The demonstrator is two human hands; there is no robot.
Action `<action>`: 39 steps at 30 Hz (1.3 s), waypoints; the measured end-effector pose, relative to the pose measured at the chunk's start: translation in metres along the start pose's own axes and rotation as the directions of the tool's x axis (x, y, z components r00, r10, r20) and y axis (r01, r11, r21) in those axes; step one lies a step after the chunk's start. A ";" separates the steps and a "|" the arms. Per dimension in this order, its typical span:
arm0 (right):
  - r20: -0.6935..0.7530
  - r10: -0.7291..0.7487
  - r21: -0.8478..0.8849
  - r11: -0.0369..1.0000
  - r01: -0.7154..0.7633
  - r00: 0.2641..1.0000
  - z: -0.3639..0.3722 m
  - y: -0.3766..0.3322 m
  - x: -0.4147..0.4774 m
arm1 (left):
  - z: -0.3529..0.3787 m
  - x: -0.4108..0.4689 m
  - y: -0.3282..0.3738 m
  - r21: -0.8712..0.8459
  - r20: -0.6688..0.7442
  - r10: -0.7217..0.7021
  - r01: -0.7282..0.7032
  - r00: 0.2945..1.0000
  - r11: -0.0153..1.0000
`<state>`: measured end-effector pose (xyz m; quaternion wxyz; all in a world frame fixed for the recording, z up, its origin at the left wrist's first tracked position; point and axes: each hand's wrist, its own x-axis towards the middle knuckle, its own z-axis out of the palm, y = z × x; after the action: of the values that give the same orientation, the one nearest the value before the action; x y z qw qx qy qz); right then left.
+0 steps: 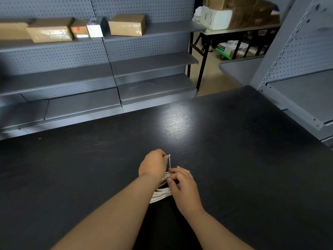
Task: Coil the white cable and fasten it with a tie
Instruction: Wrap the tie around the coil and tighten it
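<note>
Head — tie [170,161] pinched (cable [161,193] coiled).

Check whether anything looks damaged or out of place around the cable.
Nothing stands out. The cable lies bundled on the table. The right hand holds it, and the left hand pinches the end of the tie, which runs straight out from the bundle.

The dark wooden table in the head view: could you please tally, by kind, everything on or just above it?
coiled white cable: 1
thin white plastic tie: 1
bare hands: 2 (left hand pinching the tie's top, right hand holding the cable)
Total: 4
</note>
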<state>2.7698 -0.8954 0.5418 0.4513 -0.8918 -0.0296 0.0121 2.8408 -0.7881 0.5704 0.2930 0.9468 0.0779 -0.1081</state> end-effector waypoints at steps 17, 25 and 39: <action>0.059 0.002 0.013 1.000 -0.003 0.998 -0.002 0.004 -0.001 | 0.011 0.022 -0.001 -0.047 -0.039 0.020 -0.022 0.999 0.999; 0.068 0.020 0.006 1.000 -0.021 0.997 -0.005 -0.001 -0.001 | 0.005 0.002 -0.013 -0.499 -0.017 0.028 -0.033 0.999 0.866; 0.057 0.020 -0.002 1.000 -0.019 0.998 -0.002 0.000 0.000 | 0.002 -0.031 -0.020 -0.646 -0.008 0.027 -0.026 1.000 0.763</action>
<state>2.7698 -0.8975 0.5431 0.4494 -0.8917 -0.0337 0.0418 2.8063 -0.7754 0.5659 0.6024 0.7891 0.0967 -0.0712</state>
